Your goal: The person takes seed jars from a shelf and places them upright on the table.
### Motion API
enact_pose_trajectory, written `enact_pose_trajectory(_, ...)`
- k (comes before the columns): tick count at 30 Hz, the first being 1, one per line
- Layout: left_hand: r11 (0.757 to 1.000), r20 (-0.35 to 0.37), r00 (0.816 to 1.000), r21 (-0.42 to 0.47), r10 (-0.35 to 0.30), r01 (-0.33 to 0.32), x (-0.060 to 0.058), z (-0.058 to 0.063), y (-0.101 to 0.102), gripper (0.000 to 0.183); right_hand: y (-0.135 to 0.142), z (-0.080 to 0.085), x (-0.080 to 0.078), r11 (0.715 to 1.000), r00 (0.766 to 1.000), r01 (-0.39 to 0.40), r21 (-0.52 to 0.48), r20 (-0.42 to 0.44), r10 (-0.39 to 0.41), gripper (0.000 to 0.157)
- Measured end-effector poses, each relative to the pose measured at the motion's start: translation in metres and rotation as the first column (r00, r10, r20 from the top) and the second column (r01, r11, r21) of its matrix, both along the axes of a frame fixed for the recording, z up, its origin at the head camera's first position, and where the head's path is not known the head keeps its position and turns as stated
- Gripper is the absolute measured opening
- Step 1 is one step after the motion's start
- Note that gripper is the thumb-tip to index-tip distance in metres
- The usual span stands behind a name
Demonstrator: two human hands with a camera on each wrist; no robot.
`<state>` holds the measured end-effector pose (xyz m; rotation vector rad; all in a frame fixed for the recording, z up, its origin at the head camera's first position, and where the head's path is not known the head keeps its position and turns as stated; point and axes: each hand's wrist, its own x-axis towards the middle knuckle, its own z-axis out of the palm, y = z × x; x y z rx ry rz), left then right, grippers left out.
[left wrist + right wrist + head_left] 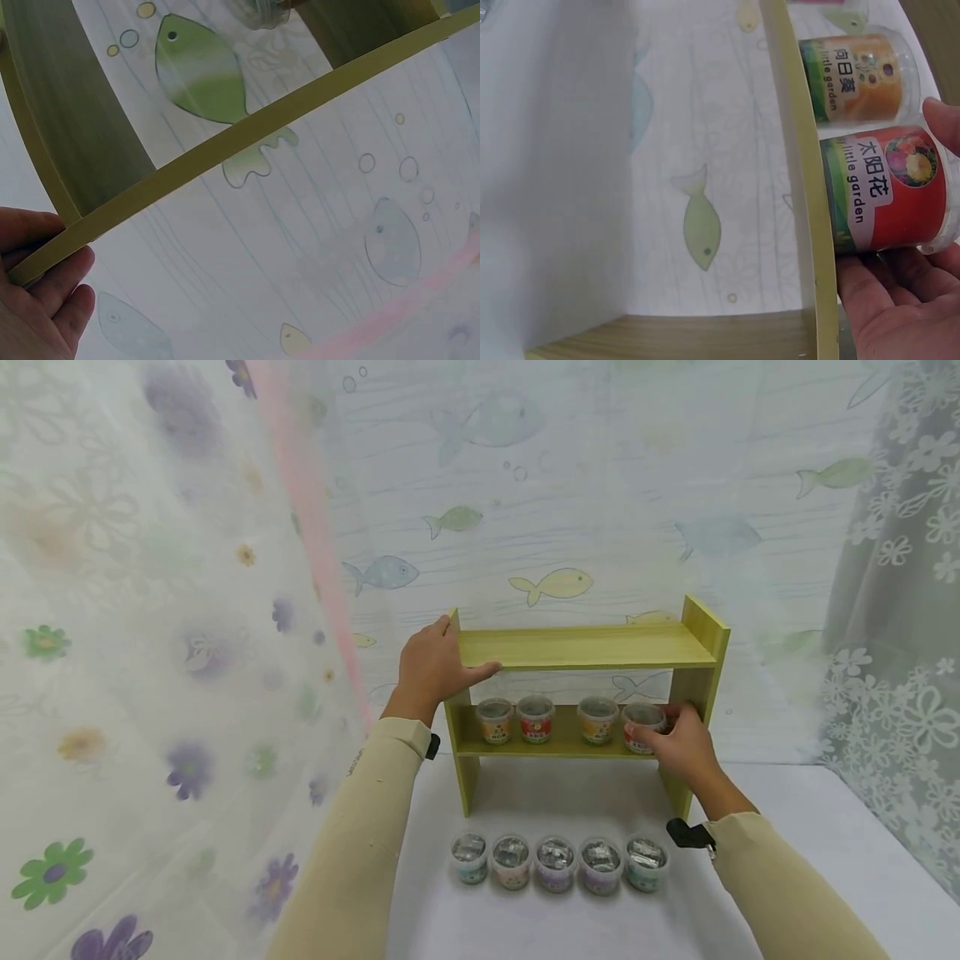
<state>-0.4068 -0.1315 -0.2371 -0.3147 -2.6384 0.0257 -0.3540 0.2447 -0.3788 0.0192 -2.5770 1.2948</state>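
My left hand grips the upper left side panel of a yellow-green wooden shelf; its fingers straddle the board's edge in the left wrist view. My right hand holds a small clear plastic cup with a red label, at the right end of the middle board. Thumb and fingers lie on either side of this cup. Left of it stands a cup with an orange label. Farther left on the same board are another red-labelled cup and another orange-labelled cup.
In front of the shelf, a row of several silver-topped cups stands on the white table. A fish-print curtain hangs behind, with a flowered curtain on the left and a lace one on the right.
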Motion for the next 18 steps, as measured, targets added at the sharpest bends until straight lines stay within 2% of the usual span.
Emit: enact_pose_trajectory(18, 1.000, 0.002, 1.000, 0.010, -0.002, 0.002, -0.0014, 0.0000, 0.0001, 0.118, -0.0017, 0.0006, 0.0102, 1.000, 1.000, 0.010, 0.018, 0.002, -0.010, 0.088)
